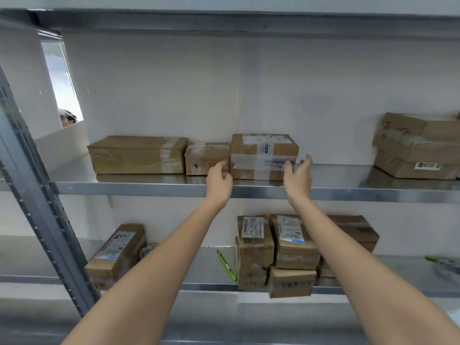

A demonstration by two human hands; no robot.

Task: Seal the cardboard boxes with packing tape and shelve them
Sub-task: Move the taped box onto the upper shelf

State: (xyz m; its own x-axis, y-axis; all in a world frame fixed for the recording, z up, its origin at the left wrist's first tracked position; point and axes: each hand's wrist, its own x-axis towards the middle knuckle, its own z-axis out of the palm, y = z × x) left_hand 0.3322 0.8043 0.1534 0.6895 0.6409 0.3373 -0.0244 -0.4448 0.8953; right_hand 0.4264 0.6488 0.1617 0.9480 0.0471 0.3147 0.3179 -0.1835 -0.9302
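The taped box (264,156) sits on the upper shelf (348,189), between the two grips. The left grip (220,178), fingers loosely curled and holding nothing, is at its left edge. The right grip (298,174), fingers apart, is at its right edge. Left of the left grip lie a small box (206,158) and a long box (137,154).
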